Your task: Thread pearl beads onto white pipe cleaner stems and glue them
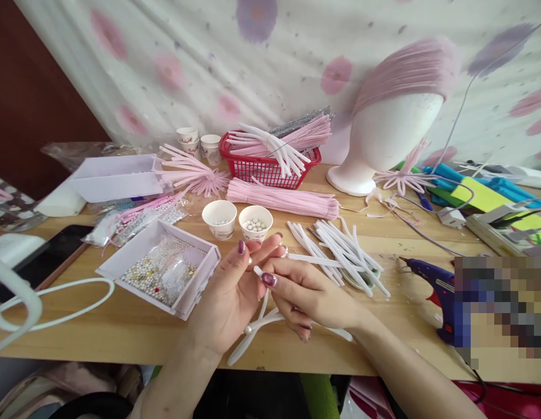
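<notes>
My left hand point(233, 294) is palm up, its thumb and fingers pinching a small white pearl bead point(250, 261). Close to that bead is the tip of a white pipe cleaner point(258, 271), gripped between the thumb and fingers of my right hand point(311, 294). Another pearl shows by the left fingertips; my hands partly cover how it is held. Beneath my hands, crossed white pipe cleaners point(241, 349) lie on the table with a pearl point(247, 329) on them. Just beyond stand a paper cup of pearl beads point(255, 231) and a second paper cup point(219, 227).
An open white box of beads point(204, 279) sits to the left, near a phone point(56, 250). Loose white pipe cleaners point(340, 250) and a blue glue gun point(436, 279) lie right. Behind are a pink bundle point(283, 198), a red basket point(265, 173) and a foam head point(390, 137).
</notes>
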A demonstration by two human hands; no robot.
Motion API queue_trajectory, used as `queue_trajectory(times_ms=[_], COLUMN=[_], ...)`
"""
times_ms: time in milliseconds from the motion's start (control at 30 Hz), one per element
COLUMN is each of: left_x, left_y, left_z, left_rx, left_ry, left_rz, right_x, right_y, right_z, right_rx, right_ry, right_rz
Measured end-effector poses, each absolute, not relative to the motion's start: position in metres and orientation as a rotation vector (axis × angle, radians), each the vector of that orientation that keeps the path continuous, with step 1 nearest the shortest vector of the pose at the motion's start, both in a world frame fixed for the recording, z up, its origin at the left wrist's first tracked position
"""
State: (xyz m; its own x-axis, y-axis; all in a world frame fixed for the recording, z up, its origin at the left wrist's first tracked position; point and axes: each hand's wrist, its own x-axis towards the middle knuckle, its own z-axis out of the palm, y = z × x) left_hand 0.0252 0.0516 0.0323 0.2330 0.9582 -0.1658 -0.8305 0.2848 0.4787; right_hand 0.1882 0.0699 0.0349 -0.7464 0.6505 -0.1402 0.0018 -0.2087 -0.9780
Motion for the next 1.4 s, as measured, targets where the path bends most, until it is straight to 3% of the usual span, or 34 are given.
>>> queue_trajectory(times_ms=[667,1400], left_x=[0.015,0.008], left_y=[0.061,0.058], left_z=[0.024,0.034], left_rx=[0.448,0.732], left_ry=[0.238,0.487], left_rz=[1.011,0.953], right_x=[0.187,0.188], right_y=[0.07,0.077], right_z=[0.036,0.026], right_rx=[-0.717,-0.71], right_ry=[-1.588,-1.587], right_rz=[2.003,2.032])
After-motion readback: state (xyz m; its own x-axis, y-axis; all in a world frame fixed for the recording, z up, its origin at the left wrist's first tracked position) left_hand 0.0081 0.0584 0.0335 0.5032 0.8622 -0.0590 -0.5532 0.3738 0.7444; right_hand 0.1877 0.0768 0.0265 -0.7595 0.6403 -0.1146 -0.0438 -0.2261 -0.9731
